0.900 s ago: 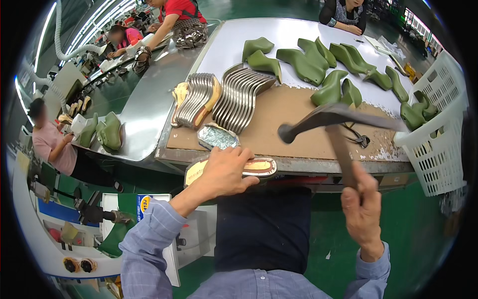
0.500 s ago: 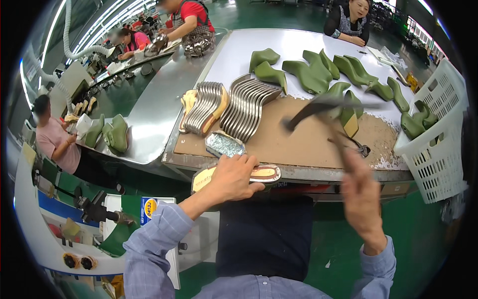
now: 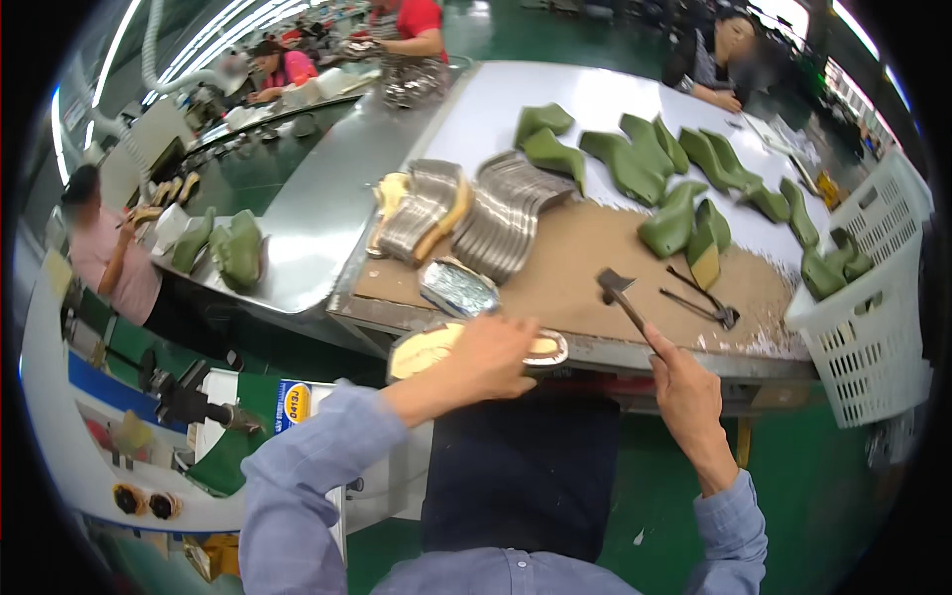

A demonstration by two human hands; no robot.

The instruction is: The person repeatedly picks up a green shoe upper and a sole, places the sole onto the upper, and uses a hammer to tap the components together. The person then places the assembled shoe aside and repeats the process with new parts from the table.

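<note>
My left hand [image 3: 491, 359] is closed over the middle of a shoe last [image 3: 420, 351] that lies sole-up at the bench's front edge, a pale insole on it. The fingers are slightly blurred, and whatever may be pinched beneath them is hidden. In my right hand [image 3: 691, 395] is a hammer [image 3: 632, 309], gripped by its wooden handle. Its dark head is low, over or on the brown board [image 3: 575, 288]. Just beyond the last sits a small open box [image 3: 458, 288] with shiny contents, probably nails. To the right of the hammer lie dark pincers [image 3: 716, 311] with spread handles.
Behind the box stand rows of grey curved pieces [image 3: 511, 213]. Several green shoe lasts [image 3: 635, 169] lie across the white tabletop. A white plastic basket [image 3: 863, 327] stands at the right edge. Machinery [image 3: 169, 496] is at my left; co-workers sit or stand around the benches.
The hammer has come down from its raised, blurred swing, and its head has turned. My left hand stays on the last. The pincers are now in plain sight, and the whole view has shifted slightly.
</note>
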